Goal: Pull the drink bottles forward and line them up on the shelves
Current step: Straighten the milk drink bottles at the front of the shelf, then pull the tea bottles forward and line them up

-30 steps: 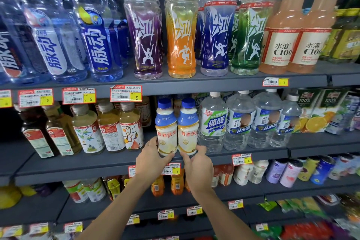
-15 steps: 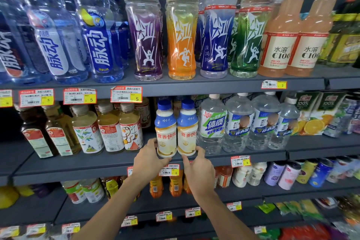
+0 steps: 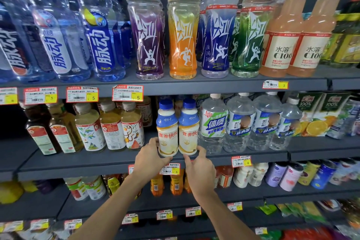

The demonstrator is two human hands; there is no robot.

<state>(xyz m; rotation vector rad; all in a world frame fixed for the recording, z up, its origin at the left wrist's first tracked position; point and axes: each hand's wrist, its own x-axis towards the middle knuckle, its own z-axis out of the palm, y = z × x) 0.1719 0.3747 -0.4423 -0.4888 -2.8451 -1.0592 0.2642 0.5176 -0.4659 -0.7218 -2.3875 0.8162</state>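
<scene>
Two white milk-drink bottles with blue caps stand side by side near the front edge of the middle shelf [image 3: 97,163]: the left bottle [image 3: 168,128] and the right bottle [image 3: 188,128]. My left hand [image 3: 150,159] grips the base of the left bottle, thumb in front and fingers round its left side. My right hand [image 3: 200,169] pinches the base of the right bottle, with the index finger in front and a finger on its right side. Both bottles are upright and touch each other.
Tea bottles [image 3: 109,126] stand left of the pair, clear electrolyte water bottles [image 3: 239,122] right of it, juice cartons [image 3: 315,115] further right. The top shelf holds tall sports drinks [image 3: 183,31]. Below hang price tags [image 3: 169,168], with orange bottles and cans under them.
The two bottles have slid slightly back from the shelf's front lip. My hands keep hold of the bases, fingers shifted a little.
</scene>
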